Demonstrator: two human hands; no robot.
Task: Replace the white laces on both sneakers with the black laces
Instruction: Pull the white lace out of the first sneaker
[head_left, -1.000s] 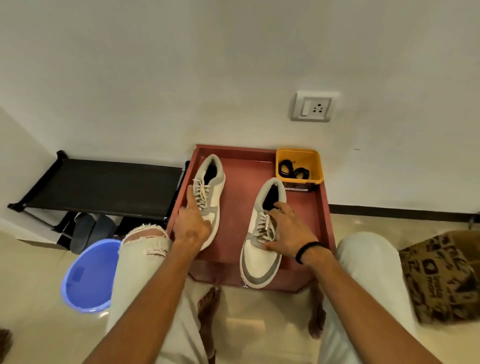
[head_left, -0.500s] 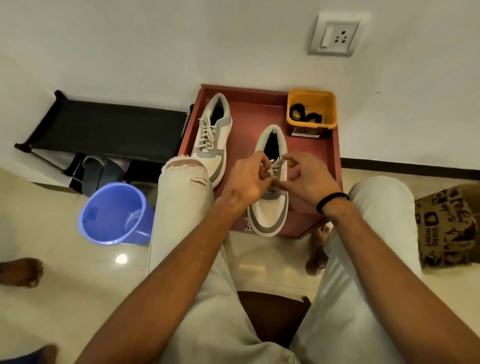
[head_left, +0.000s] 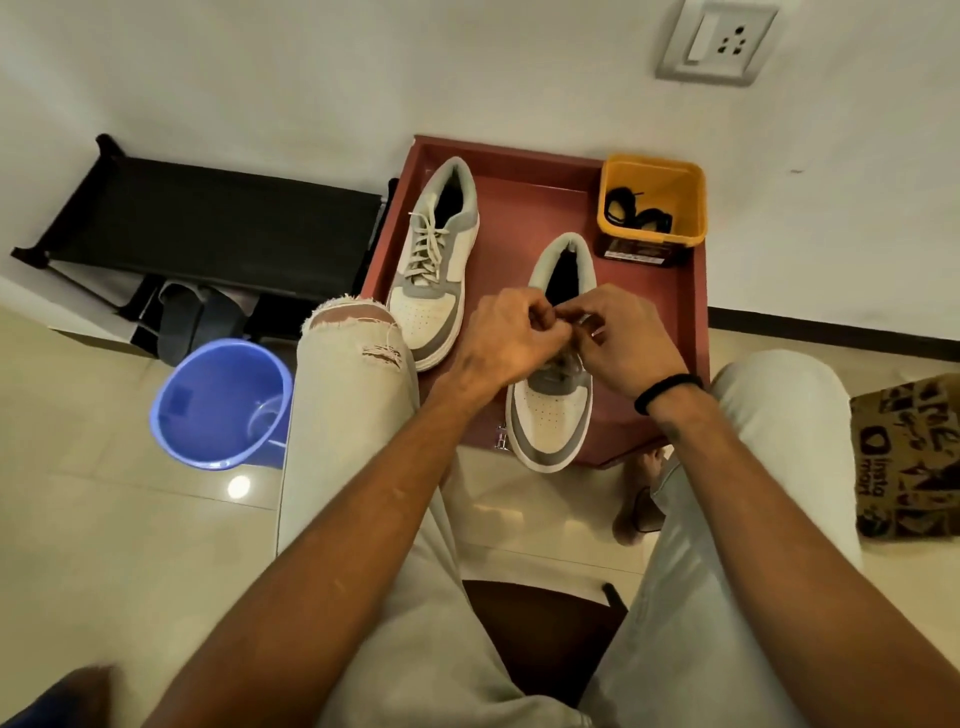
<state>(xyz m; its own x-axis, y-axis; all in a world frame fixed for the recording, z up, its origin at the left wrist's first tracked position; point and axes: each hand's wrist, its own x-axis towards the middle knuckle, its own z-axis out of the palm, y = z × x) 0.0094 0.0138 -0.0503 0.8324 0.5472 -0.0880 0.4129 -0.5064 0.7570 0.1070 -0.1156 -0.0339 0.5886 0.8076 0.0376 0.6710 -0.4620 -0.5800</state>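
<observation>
Two white and grey sneakers lie on a red tray (head_left: 524, 208). The left sneaker (head_left: 436, 260) keeps its white lace (head_left: 427, 244) tied. Over the tongue of the right sneaker (head_left: 553, 410), my left hand (head_left: 511, 340) and my right hand (head_left: 626, 338) meet, each pinching that shoe's white lace (head_left: 569, 358) at the knot. Most of that lace is hidden under my fingers. Black laces (head_left: 636, 213) lie coiled in a yellow tub (head_left: 685, 202) at the tray's back right corner.
A blue bucket (head_left: 221, 402) stands on the tiled floor to the left, next to a black shoe rack (head_left: 208, 218). A printed brown bag (head_left: 909, 462) sits at the right. My knees flank the tray. A wall socket (head_left: 717, 41) is above.
My left hand left the left sneaker and joined my right hand over the right sneaker's lace. The view tilted down and closer. The fingers have closed tighter on the knot.
</observation>
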